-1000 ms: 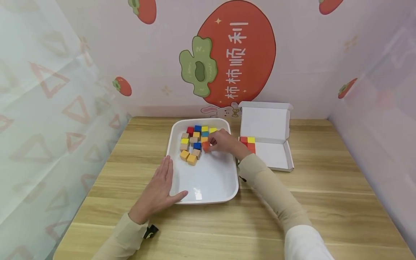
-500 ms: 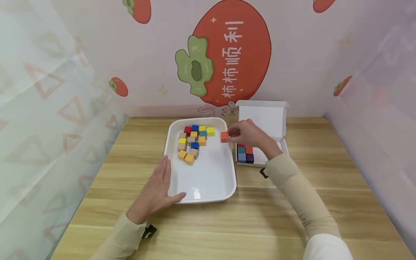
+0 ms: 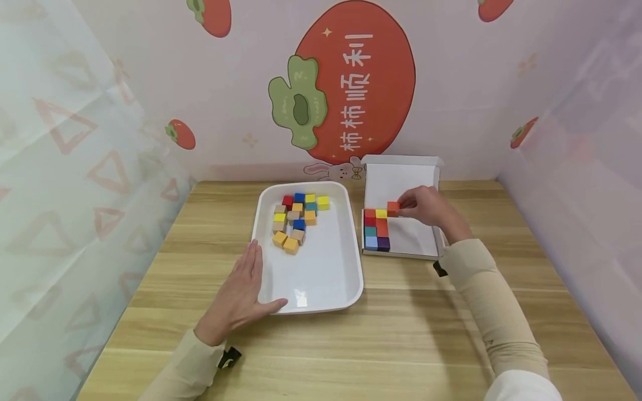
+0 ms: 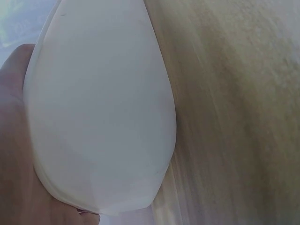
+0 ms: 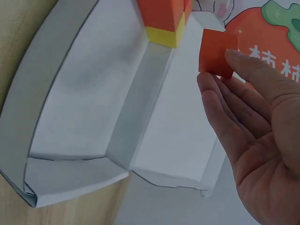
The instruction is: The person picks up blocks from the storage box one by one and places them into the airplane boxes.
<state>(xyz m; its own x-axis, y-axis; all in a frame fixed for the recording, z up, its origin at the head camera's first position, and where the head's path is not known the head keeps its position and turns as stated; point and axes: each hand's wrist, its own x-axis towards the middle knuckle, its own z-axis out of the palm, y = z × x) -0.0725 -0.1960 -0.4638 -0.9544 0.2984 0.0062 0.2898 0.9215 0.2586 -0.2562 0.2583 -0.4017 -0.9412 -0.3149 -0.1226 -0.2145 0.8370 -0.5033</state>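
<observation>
Between thumb and fingertips my right hand (image 3: 435,210) pinches an orange-red wooden cube (image 5: 216,52), held over the back of an open white cardboard box (image 3: 415,239). Two columns of coloured cubes line the box's left side, with a yellow cube (image 3: 381,214) at the back beside the held one. My left hand (image 3: 233,301) rests against the left front corner of a white tray (image 3: 326,278), fingers straight along its side and thumb at the front rim. In the left wrist view, the tray's outer wall (image 4: 103,108) fills the middle.
Several loose cubes lie in the tray's back left half, among them a blue cube (image 3: 298,224) and a yellow cube (image 3: 323,203). The box's raised lid (image 3: 398,181) stands near the printed back wall (image 3: 230,100). Fabric walls flank the wooden table (image 3: 351,351).
My right hand has taken the orange-red cube from the tray and carried it right, over the box. The left hand stays at the tray's corner.
</observation>
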